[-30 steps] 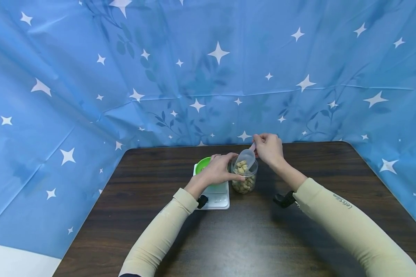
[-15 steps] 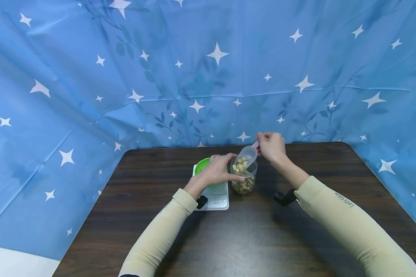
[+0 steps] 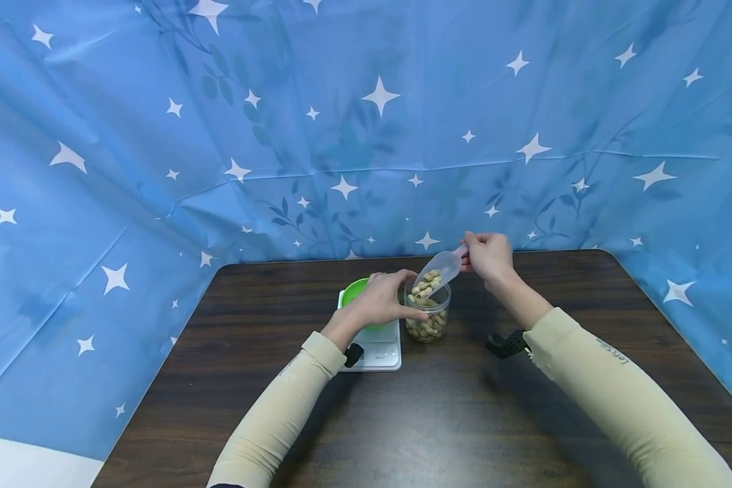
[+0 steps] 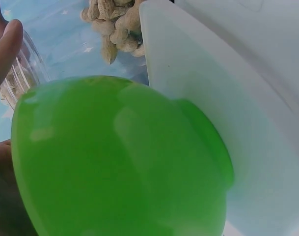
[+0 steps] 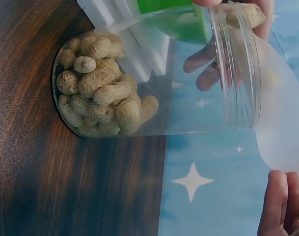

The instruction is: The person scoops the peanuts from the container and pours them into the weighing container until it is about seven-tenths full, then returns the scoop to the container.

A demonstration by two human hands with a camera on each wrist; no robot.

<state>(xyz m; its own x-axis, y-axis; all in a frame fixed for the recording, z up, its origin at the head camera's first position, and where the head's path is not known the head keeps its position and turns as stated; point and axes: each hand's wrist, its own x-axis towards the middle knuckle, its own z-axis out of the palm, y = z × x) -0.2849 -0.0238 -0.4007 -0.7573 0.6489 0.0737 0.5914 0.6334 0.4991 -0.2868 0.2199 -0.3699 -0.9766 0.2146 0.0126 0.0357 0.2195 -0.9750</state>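
A clear plastic jar (image 3: 427, 315) (image 5: 154, 78) partly filled with peanuts (image 5: 100, 96) stands on the dark wooden table (image 3: 439, 413). My left hand (image 3: 384, 298) grips the jar from its left side. My right hand (image 3: 488, 256) pinches the handle of a translucent scoop (image 3: 440, 269) (image 5: 279, 123) that holds several peanuts and hovers tilted over the jar's mouth. A green bowl (image 3: 356, 291) (image 4: 115, 157) sits on a white scale (image 3: 378, 346) (image 4: 247, 98) just left of the jar, partly hidden behind my left hand.
A blue star-patterned cloth (image 3: 366, 122) hangs close behind the table and on both sides. Small black wrist cameras (image 3: 505, 344) sit on both forearms. Bare tabletop stretches in front of the scale and jar.
My right hand has lifted the scoop with peanuts up out of the jar and slightly to the right. The left hand has stayed on the jar.
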